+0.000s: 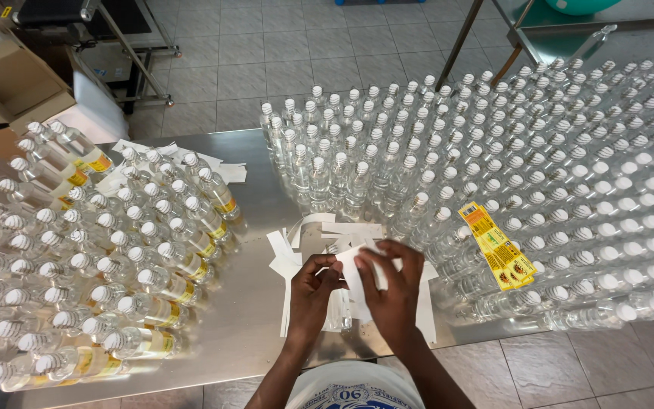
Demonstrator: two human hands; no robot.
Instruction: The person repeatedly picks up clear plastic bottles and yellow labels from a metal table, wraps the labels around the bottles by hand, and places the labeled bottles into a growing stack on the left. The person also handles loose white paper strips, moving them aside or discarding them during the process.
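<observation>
Both hands meet at 6 o'clock, just above the near table edge. Left hand (pixel 313 286) is curled, thumb and fingertips pinched on the left edge of a white paper strip (pixel 357 274). Right hand (pixel 395 291) is likewise curled, fingers closed on the same strip from its right side. Under the hands a clear bottle (pixel 340 312) lies on the steel table (pixel 255 333); whether either hand touches it cannot be told.

White backing strips (pixel 319 227) lie loose around the hands, from 9 o'clock round to 12 o'clock of them, and more lie at 3 o'clock.

At 3 o'clock of the hands, a yellow label strip (pixel 497 246) rests on top of lying bottles, tilted.

From 12 to 3 o'clock, unlabelled capped bottles (pixel 539 144) stand packed cap to cap, filling the table to its far and right edges; the nearest row stands just beyond the loose strips.

At 9 o'clock, labelled bottles (pixel 100 257) lie in stacked rows, reaching the left and near edges.

Open steel surface remains only in a lane between the two bottle masses, running from the near edge at 7 o'clock toward 11 o'clock.

Beyond the far edge: tiled floor (pixel 266 53), a cardboard box (pixel 9 83) at 10 o'clock.
</observation>
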